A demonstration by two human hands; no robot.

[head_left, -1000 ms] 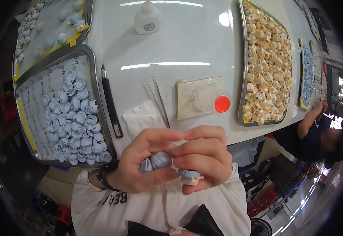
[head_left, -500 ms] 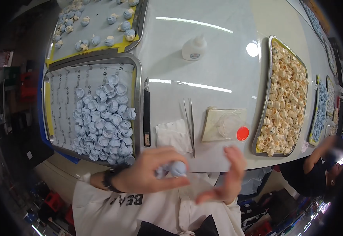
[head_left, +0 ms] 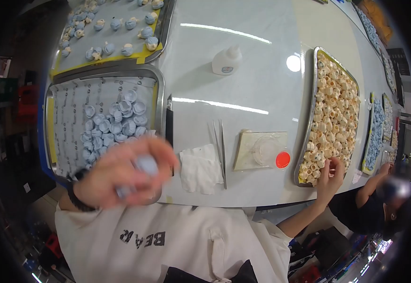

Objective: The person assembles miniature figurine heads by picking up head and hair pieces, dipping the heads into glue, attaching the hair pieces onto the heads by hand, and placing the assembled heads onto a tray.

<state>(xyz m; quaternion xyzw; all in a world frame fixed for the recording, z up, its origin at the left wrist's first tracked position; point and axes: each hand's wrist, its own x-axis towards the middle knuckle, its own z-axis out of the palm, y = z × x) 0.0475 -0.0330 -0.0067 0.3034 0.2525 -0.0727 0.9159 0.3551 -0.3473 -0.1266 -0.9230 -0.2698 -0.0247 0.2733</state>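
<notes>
My left hand (head_left: 125,177), smeared by motion, is closed around a pale blue rounded piece (head_left: 146,165); a second bit of blue shows lower at its palm. It is over the near part of a metal tray (head_left: 160,94) heaped with pale blue cup-shaped shells (head_left: 116,127). On the right, my right hand (head_left: 332,177) reaches over the near edge of a tray (head_left: 315,75) full of cream-coloured hollow pieces (head_left: 332,118). Its thumb and fingertips pinch at one cream piece there; the fingers partly hide it.
Mid-table lie tweezers (head_left: 222,155), a white cloth (head_left: 198,170) and a square board (head_left: 243,151) bearing a clear dish (head_left: 266,151) and a red lid (head_left: 282,159). A white bottle (head_left: 227,61) stands farther back. Blue-and-cream pieces fill the upper-left tray (head_left: 167,28). A co-worker (head_left: 365,203) is at right.
My left hand has moved left with the blue piece, from above the table's front edge to the blue shells. My right hand, open before, has gone right to the cream pieces and closed.
</notes>
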